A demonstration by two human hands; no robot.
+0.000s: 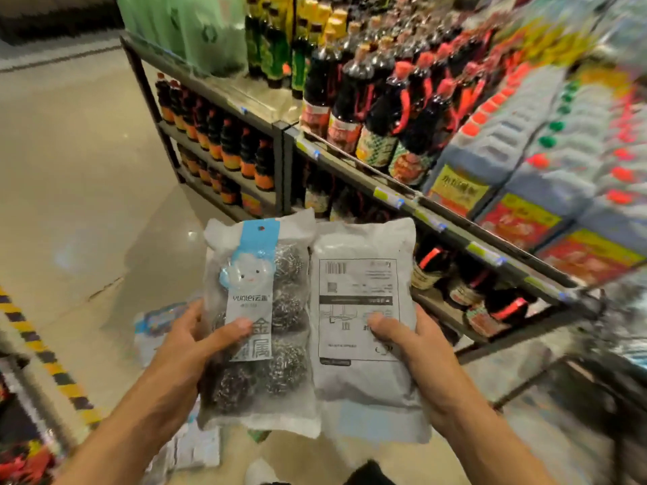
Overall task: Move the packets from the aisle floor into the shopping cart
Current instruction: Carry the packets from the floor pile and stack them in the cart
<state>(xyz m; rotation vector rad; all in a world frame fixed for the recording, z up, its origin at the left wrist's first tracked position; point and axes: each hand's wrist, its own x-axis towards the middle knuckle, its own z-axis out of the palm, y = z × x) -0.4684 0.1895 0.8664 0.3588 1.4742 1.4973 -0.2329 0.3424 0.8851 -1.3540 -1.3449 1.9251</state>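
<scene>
Two packets are held side by side at centre frame, edges touching: a scourer packet (257, 320) showing its blue-labelled front, gripped by the left hand (182, 348) with the thumb pressed on the label, and a packet (364, 320) showing its printed back, gripped by the right hand (420, 351). More packets (157, 327) are seen on the floor (70, 176) at lower left; shelves (350, 166) of dark bottles (353, 96) are ranged across the upper right.

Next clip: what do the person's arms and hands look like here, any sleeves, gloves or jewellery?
Both forearms are bare as far as the frame shows: no sleeves reach into view. The left hand and right hand wear no gloves, and no rings, watch or bands show on the visible fingers or wrists. No markings stand out.
</scene>
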